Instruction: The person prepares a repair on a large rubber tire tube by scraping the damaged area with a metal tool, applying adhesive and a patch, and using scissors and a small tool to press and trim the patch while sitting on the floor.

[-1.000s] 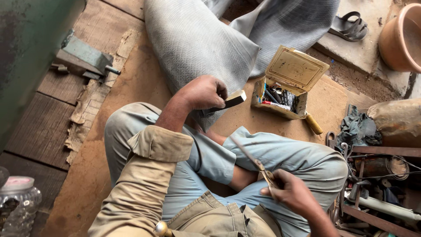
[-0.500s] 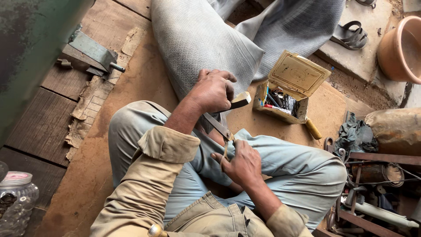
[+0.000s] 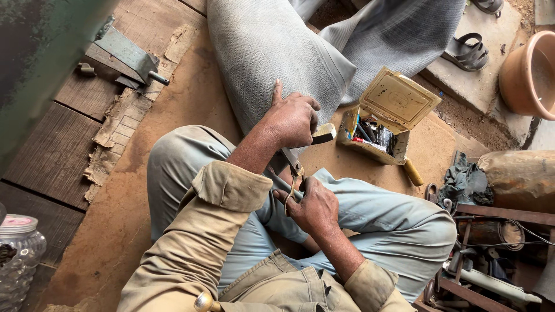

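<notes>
Setting: we sit cross-legged on a worn brown floor [image 3: 173,115], with dark wooden planks [image 3: 52,156] at the left and a stone step at the far right.
Right hand: our right hand [image 3: 315,205] is closed around the lower handles of a pair of pliers [image 3: 293,173], held just above our lap at the middle of the scene.
Left hand: our left hand [image 3: 292,118] is curled shut over the upper end of the pliers and over a short pale block [image 3: 324,134] that sticks out to the right of the fingers; the thumb points to the far side.
Pliers, axis: the long axis runs near to far and leans slightly left at the far end; the handles point toward us, the head goes up under the left hand, so we cannot tell how its jaws stand.
Pale block, axis: it lies about level, its free end pointing right toward the box.
Under the hands: a grey textured sheet [image 3: 272,52] spreads from the far side down to just under the left hand.
Box: an open yellowish tin box [image 3: 378,130] sits just right of the left hand, lid tipped up on the far side; inside lie dark and coloured small tools, too tightly packed to tell apart.
Beside the box: a yellow handle [image 3: 413,172] lies on the floor at its near right corner.
Pot: a terracotta pot [image 3: 529,75] stands at the far right; we cannot make out its contents.
Jar: a clear plastic jar [image 3: 17,248] with a pale lid stands at the near left.
Right edge: a rusty metal rack [image 3: 491,254] holds dark clutter.
</notes>
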